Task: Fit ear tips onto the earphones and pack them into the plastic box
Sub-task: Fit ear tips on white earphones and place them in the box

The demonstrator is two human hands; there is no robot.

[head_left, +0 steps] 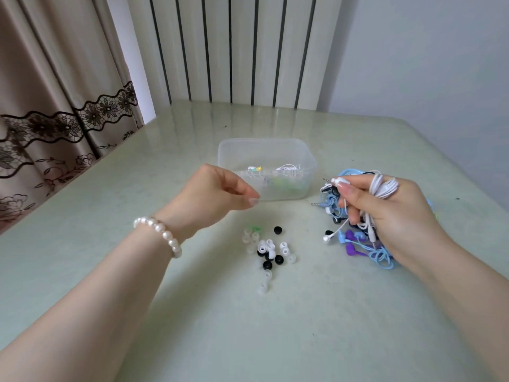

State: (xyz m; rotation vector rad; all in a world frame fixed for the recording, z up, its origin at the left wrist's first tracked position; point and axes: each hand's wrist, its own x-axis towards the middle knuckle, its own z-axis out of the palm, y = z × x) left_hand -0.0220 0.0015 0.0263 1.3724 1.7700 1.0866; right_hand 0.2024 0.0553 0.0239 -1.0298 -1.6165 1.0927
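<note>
Right hand point(385, 213) grips the coiled white earphones point(381, 187) above the tangled pile, one bud pinched at its stiff stem, while left hand point(217, 193) hovers loosely curled over the soft, light, squashy ear tips point(268, 250) on the counter point(165, 312).

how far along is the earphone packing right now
Early going. Done: a few earphones already lie in the plastic box. In hand: the right hand grips a coiled white earphone; the left hand hovers with fingers pinched, and I can't tell if it holds a tip. Left: the loose ear tips and the tangled earphone pile.
</note>
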